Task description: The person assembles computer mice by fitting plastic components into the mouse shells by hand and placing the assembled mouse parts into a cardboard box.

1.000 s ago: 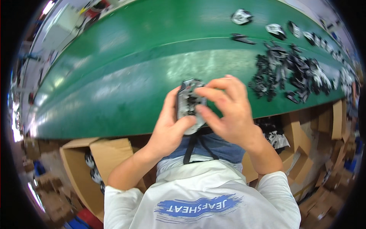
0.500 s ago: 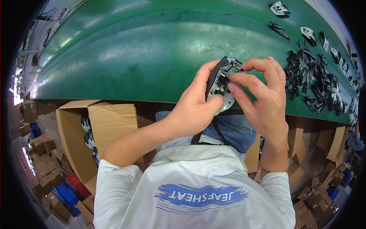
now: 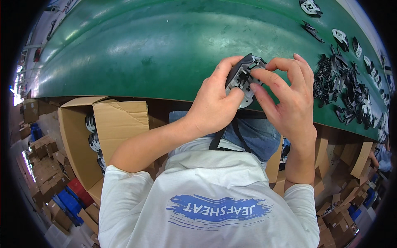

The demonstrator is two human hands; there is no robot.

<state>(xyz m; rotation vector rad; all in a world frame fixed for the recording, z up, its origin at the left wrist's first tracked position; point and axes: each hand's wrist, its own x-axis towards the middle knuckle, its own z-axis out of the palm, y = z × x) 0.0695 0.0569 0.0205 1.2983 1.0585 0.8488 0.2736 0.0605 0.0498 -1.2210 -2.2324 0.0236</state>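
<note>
My left hand (image 3: pixel 219 99) is closed around the rounded edge of a black and light grey plastic housing (image 3: pixel 247 91), its thumb pressing on the inside. The hollow side faces up and to the right, showing ribs and small black fittings. My right hand (image 3: pixel 285 91) bends over the open side. Its index finger and thumb are curled at a small black plastic part (image 3: pixel 247 80) within the housing, while another fingertip is by the upper rim. The fingers partly hide how that part sits. Both hands are above the near edge of the green table (image 3: pixel 165 58).
Black plastic pieces (image 3: pixel 347 87) lie heaped at the right, with white and black shells (image 3: pixel 340 39) beyond and beside them. An open cardboard box (image 3: pixel 120 128) with similar shells stands below the table edge at left. More cartons (image 3: pixel 343 215) are on the floor at right.
Both hands and the housing have shifted slightly up in the picture. The housing is turned a little, its hollow side tilted more upward. The right fingers stay at its inside.
</note>
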